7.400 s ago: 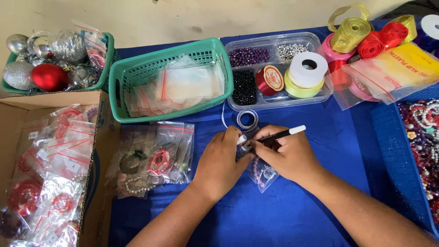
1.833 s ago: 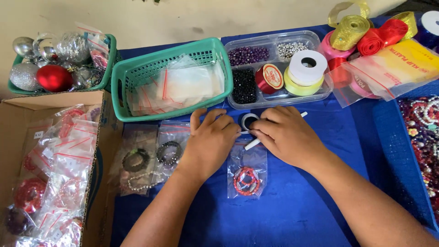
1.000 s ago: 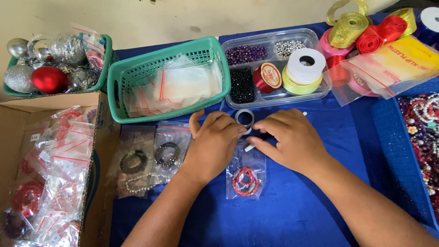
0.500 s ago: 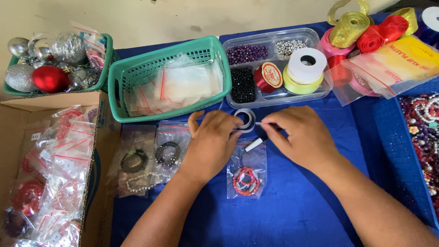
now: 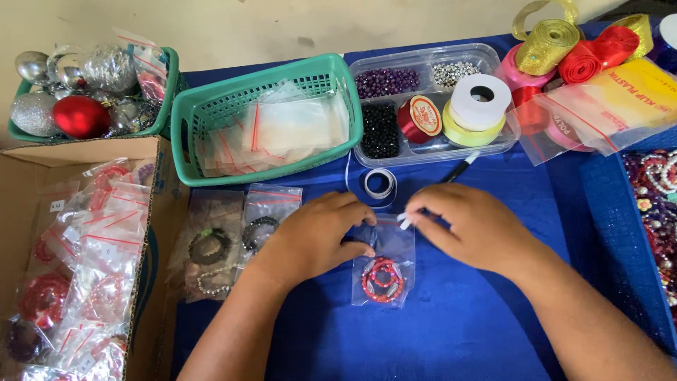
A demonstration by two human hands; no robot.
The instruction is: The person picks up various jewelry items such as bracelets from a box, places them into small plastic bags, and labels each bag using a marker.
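A small clear zip bag [image 5: 385, 271] with a red bead bracelet inside lies on the blue cloth [image 5: 451, 331] in front of me. My left hand [image 5: 314, 236] presses on the bag's top left corner with its fingertips. My right hand [image 5: 474, 227] rests at the bag's top right corner and holds a black-and-white pen [image 5: 443, 187], whose tip points toward the bead tray. A small roll of clear tape [image 5: 379, 183] lies just beyond my fingers.
A teal basket [image 5: 204, 116] of empty zip bags stands behind. A clear tray [image 5: 423, 152] holds beads, thread spools and ribbon rolls. Bagged bracelets [image 5: 233, 236] lie to the left, beside a cardboard box [image 5: 151, 233] of more bags. Ornaments [image 5: 70, 106] far left, ribbons [image 5: 564, 49] far right.
The bag with the red bracelet now lies flat between my hands. Both hands have settled on its top edge, and the pen has swung to point away from me.
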